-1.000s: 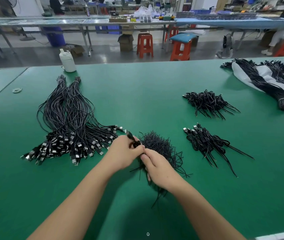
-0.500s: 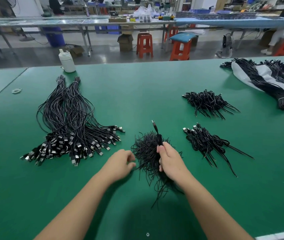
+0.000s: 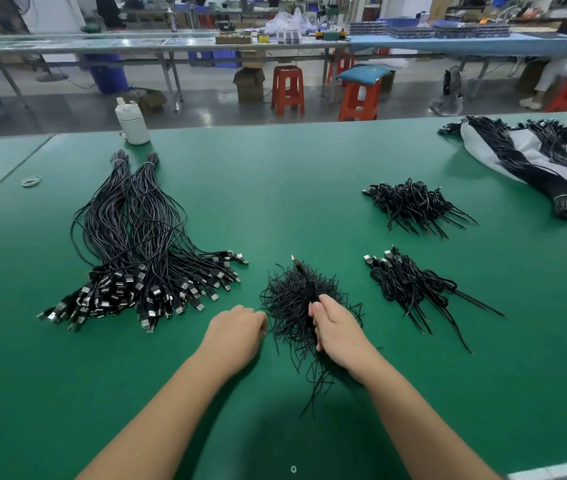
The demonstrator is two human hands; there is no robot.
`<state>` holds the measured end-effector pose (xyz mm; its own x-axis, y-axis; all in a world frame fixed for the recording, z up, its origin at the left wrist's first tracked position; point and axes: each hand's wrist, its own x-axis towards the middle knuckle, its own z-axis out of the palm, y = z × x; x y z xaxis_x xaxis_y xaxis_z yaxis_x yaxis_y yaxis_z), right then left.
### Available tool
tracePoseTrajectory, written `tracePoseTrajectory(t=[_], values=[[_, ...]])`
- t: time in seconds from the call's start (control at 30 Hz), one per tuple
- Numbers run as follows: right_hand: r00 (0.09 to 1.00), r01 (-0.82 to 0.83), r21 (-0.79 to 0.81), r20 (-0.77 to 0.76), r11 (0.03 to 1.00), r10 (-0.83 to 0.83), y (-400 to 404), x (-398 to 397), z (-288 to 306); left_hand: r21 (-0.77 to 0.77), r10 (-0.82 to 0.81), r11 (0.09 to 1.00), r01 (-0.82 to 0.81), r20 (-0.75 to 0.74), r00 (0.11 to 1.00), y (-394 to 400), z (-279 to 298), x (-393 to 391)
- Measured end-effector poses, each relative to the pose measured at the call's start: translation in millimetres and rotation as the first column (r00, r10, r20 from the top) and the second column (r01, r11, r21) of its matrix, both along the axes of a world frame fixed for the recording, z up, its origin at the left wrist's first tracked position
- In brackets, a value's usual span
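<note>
**Black cable sitting in the right hand's grip**

Right hand is clutching the cable, fingers wrapped round it, plug end poking up and away over the loose pile of thin black ties at the near middle of the green table. Left hand is resting at the pile's left edge, fingers curled under; I cannot tell whether it is pinching a strand. Big bundle of USB cables is lying to the left, plugs fanning out toward the near side. Two small heaps of coiled cables are sitting to the right, one behind the other. White bottle is standing at the far left edge.
</note>
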<state>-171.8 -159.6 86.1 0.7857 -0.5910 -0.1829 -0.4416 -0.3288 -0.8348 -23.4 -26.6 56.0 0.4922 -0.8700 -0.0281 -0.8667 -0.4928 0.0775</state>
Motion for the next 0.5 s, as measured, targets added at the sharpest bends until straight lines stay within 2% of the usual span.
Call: tracePoseTrajectory(t=[0.1,0.23,0.5], values=[[1.0,-0.004,0.006,-0.004,1.0,0.004,-1.1,0.6,-2.3,0.008,-0.019,1.0,0.019,0.069,0.997,6.4,8.4,4.0],[1.0,-0.012,0.001,-0.006,1.0,0.012,-0.8,1.5,-5.3,-0.014,-0.007,1.0,0.008,0.046,0.999,15.8,16.3,9.0],[0.999,-0.025,0.03,0.04,0.999,0.024,-0.1,2.4,-5.1,-0.011,0.037,0.999,-0.04,-0.152,0.988,29.7,31.8,25.1]])
